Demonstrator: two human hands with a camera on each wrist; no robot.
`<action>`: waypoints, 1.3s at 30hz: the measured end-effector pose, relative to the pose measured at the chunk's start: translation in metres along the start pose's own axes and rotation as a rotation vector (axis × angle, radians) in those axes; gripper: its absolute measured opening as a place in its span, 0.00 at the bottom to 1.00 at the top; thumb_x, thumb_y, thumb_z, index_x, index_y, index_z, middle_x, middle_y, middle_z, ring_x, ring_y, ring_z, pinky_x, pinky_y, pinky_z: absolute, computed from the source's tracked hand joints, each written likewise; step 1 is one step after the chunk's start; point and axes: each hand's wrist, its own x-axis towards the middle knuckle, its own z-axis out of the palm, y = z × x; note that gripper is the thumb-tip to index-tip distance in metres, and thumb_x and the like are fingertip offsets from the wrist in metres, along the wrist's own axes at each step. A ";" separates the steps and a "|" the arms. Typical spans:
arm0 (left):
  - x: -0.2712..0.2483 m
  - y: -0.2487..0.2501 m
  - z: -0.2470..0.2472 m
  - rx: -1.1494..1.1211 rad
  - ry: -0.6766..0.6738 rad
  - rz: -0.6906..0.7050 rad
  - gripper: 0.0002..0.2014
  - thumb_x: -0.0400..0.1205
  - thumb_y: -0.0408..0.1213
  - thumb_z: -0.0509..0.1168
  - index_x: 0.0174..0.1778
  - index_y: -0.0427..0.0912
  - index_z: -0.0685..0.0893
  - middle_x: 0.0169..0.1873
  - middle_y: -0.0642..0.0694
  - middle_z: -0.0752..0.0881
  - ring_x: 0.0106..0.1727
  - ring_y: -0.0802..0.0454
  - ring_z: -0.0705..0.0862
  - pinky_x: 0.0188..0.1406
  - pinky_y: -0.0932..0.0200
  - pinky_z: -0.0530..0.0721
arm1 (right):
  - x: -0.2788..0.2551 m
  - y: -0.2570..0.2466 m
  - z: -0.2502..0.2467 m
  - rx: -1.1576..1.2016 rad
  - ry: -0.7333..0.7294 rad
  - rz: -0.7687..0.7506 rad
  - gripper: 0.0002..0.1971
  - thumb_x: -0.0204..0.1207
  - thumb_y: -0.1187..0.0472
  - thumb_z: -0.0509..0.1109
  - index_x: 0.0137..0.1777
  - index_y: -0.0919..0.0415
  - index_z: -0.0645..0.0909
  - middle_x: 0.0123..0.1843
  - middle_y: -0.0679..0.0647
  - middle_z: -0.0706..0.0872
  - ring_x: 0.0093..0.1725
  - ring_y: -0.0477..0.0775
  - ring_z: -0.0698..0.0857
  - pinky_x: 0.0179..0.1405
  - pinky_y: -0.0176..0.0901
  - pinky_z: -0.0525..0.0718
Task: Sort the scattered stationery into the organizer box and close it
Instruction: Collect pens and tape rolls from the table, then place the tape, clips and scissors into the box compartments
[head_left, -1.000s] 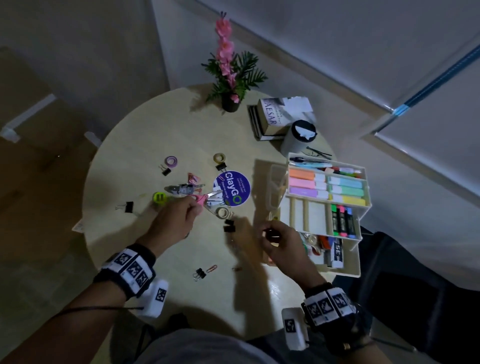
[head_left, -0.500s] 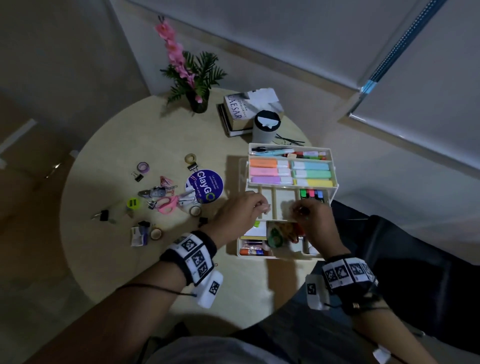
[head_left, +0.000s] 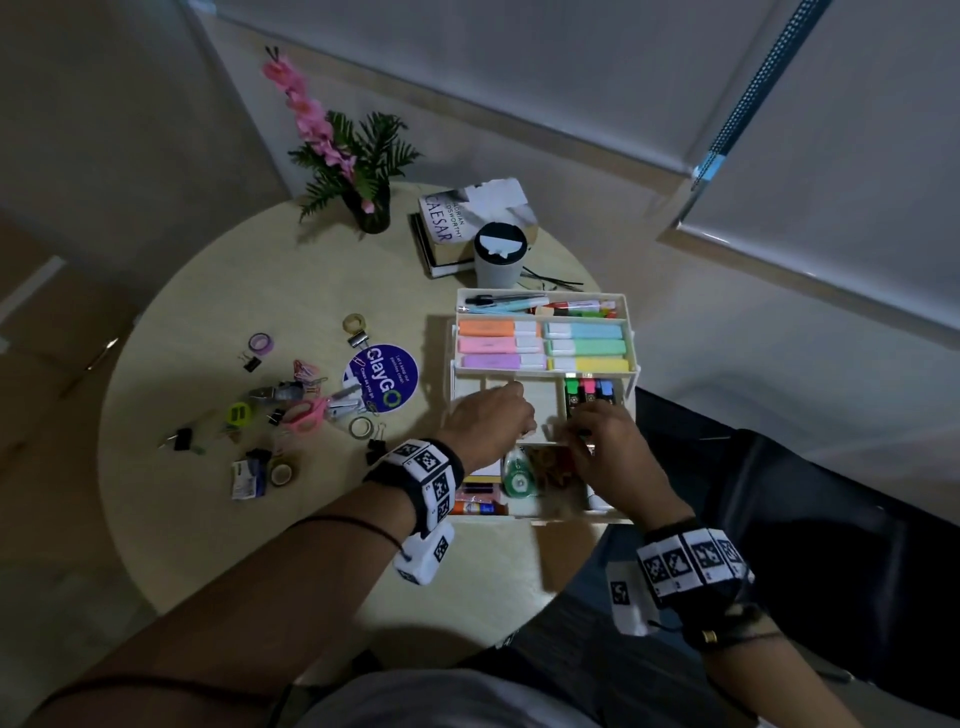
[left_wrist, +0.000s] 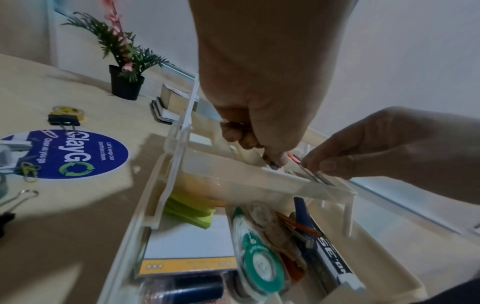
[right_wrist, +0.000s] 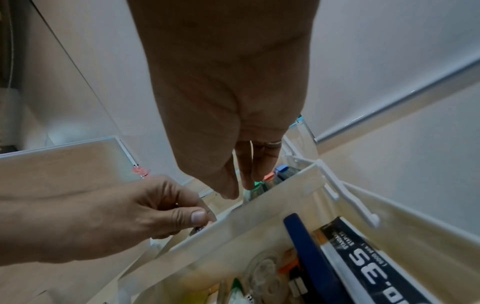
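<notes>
Round table (head_left: 218, 545), organizer box (head_left: 629, 332) against its right edge.

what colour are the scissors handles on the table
Pink; the scissors show best in the head view, lying among the clips left of the organizer box.

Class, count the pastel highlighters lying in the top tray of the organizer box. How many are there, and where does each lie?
6. Left column, far to near: orange highlighter, pink highlighter, purple highlighter. Right column: blue highlighter, green highlighter, yellow highlighter. None looks hidden.
</notes>
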 end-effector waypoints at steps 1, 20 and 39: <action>0.001 0.000 0.001 0.000 0.020 -0.002 0.13 0.88 0.34 0.63 0.40 0.37 0.89 0.44 0.44 0.79 0.40 0.42 0.85 0.37 0.53 0.77 | -0.001 0.003 -0.002 0.004 0.001 0.009 0.05 0.82 0.65 0.75 0.52 0.59 0.92 0.57 0.53 0.88 0.56 0.54 0.84 0.57 0.51 0.87; -0.139 -0.147 -0.009 -0.266 0.217 -0.132 0.07 0.86 0.43 0.73 0.57 0.49 0.93 0.41 0.58 0.83 0.37 0.62 0.80 0.39 0.57 0.81 | 0.049 -0.129 0.059 0.093 -0.176 -0.195 0.08 0.82 0.66 0.72 0.56 0.56 0.89 0.50 0.51 0.90 0.44 0.50 0.86 0.45 0.47 0.85; -0.263 -0.326 0.038 -0.323 0.168 -0.401 0.14 0.74 0.36 0.80 0.54 0.49 0.88 0.80 0.51 0.76 0.78 0.48 0.78 0.67 0.53 0.83 | 0.111 -0.249 0.197 -0.085 -0.457 -0.285 0.09 0.80 0.63 0.75 0.59 0.58 0.89 0.57 0.55 0.88 0.52 0.55 0.87 0.51 0.42 0.81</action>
